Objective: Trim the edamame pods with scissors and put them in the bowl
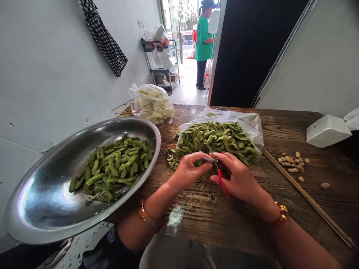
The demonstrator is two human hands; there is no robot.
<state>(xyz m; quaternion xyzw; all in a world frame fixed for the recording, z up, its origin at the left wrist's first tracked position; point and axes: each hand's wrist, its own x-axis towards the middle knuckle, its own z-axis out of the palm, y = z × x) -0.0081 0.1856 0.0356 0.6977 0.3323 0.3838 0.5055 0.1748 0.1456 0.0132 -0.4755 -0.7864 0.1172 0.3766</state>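
My right hand (pixel 238 177) is closed around red-handled scissors (pixel 221 183), whose metal blades are parted and point left. The fingers of my left hand (pixel 190 170) are pinched together at the blades, on a green edamame pod (pixel 199 163) that is mostly hidden. Just beyond both hands lies a clear plastic bag (pixel 255 129), open and heaped with edamame pods (pixel 215 134). To the left, a large steel basin (pixel 42 198) holds a pile of edamame pods (pixel 114 164). Small green trimmings (pixel 171 160) lie beside the bag.
A plastic bag of pale cauliflower-like florets (pixel 154 102) sits at the back left. Thin wooden skewers (pixel 308 198) and several peanuts (pixel 293 160) lie on the right, near a white tissue pack (pixel 328 130). Beyond the table are a cart (pixel 164 69) and a person (pixel 203 41) in green.
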